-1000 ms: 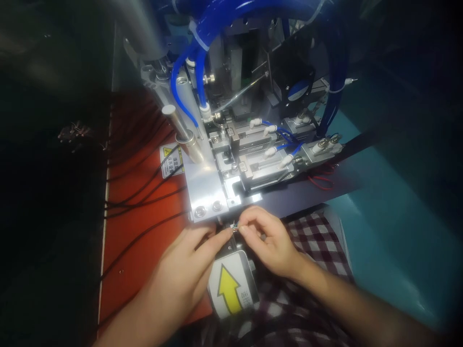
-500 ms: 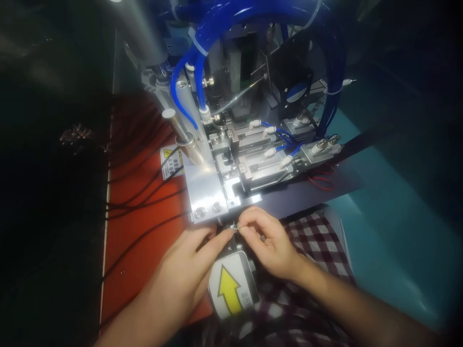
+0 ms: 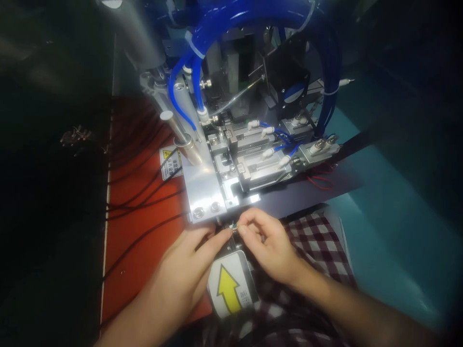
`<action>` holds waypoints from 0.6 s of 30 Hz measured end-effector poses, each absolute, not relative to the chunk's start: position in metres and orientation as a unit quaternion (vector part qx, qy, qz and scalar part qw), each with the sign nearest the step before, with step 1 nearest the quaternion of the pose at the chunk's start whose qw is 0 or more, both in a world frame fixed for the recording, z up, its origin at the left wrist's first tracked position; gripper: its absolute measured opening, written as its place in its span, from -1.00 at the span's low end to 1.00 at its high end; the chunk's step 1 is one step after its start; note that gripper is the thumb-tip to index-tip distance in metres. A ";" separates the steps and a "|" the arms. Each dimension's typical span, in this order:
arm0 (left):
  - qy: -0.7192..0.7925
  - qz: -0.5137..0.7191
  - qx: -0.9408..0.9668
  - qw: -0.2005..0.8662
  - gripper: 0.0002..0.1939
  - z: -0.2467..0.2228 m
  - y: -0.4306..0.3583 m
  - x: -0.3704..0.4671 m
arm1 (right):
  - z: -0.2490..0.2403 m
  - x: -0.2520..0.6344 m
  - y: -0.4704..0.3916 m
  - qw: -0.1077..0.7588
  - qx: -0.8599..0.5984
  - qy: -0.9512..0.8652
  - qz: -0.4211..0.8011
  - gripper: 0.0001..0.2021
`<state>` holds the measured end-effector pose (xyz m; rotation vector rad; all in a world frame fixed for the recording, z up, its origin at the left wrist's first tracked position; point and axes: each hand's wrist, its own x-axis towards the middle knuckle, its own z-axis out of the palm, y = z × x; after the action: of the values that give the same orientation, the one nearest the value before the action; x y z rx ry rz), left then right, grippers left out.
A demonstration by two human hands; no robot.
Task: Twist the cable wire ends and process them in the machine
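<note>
Just in front of the machine's metal plate [image 3: 202,193], my two hands meet at the fingertips. Between them is a small piece with thin wire ends [image 3: 234,227], some bluish and some shiny; its exact kind is too small to make out. My left hand [image 3: 191,253] is closed, with its thumb pressed on the left side of the piece and the other fingers partly hidden under the plate edge. My right hand [image 3: 267,243] pinches the right side between thumb and forefinger, its other fingers curled.
A pneumatic fixture with metal cylinders [image 3: 262,168] and thick blue hoses [image 3: 249,14] stands ahead. Below my hands is a white plate with a yellow arrow [image 3: 228,289]. Black cables [image 3: 144,202] cross the orange surface [image 3: 126,284] on the left. Checkered cloth [image 3: 318,246] covers my lap.
Both hands stay at nearly the same spot. My right fingertips have shifted slightly at the wire ends, and the whole view has moved a little.
</note>
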<state>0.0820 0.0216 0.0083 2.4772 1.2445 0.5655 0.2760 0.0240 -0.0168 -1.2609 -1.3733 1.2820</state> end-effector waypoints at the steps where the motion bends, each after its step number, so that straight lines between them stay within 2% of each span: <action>1: 0.435 0.197 0.865 0.154 -0.65 0.008 0.022 0.082 | -0.017 0.276 0.024 0.422 -0.510 -0.534 0.526 -0.92; 10: 0.436 0.200 0.864 0.152 -0.66 0.010 0.022 0.084 | -0.011 0.275 0.022 0.391 -0.531 -0.452 0.601 -0.86; 18: 0.433 0.182 0.870 0.152 -0.64 0.012 0.024 0.081 | -0.007 0.274 0.021 0.379 -0.543 -0.429 0.615 -0.86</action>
<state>0.0806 0.0235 0.0122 2.4960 1.2420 0.5236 0.2735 0.0213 -0.0067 -1.3872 -1.0953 1.5704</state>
